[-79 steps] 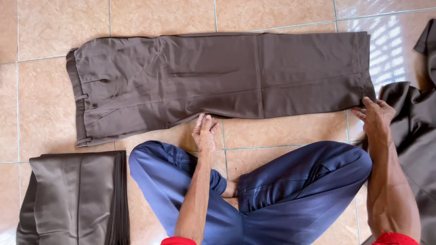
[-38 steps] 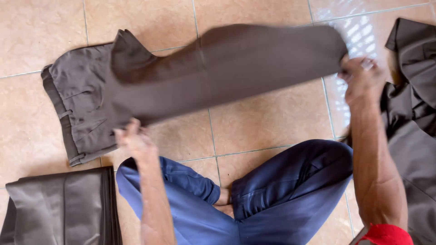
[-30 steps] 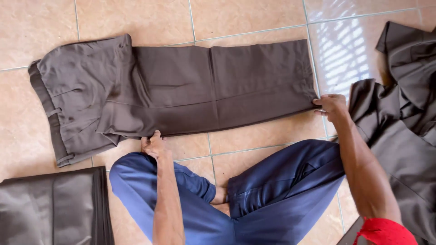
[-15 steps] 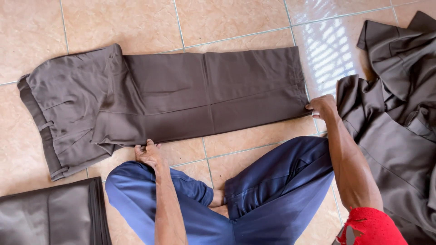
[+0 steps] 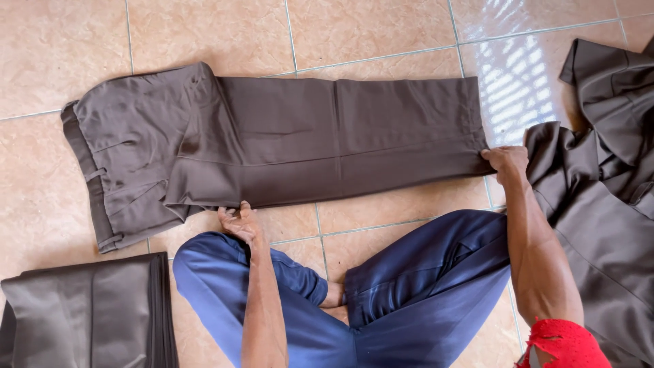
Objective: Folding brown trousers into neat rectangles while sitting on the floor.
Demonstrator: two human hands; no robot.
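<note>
Brown trousers lie flat on the tiled floor, legs stacked, waistband to the left. Left hand presses the near edge by the seat, fingers spread. Right hand pinches the hem. Folded pile sits lower left, loose brown clothes at right.

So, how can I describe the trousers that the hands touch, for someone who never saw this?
On the tiled floor, find the brown trousers lying flat before the knees. Unlike the folded stack and the crumpled pile, they are stretched full length.
</note>
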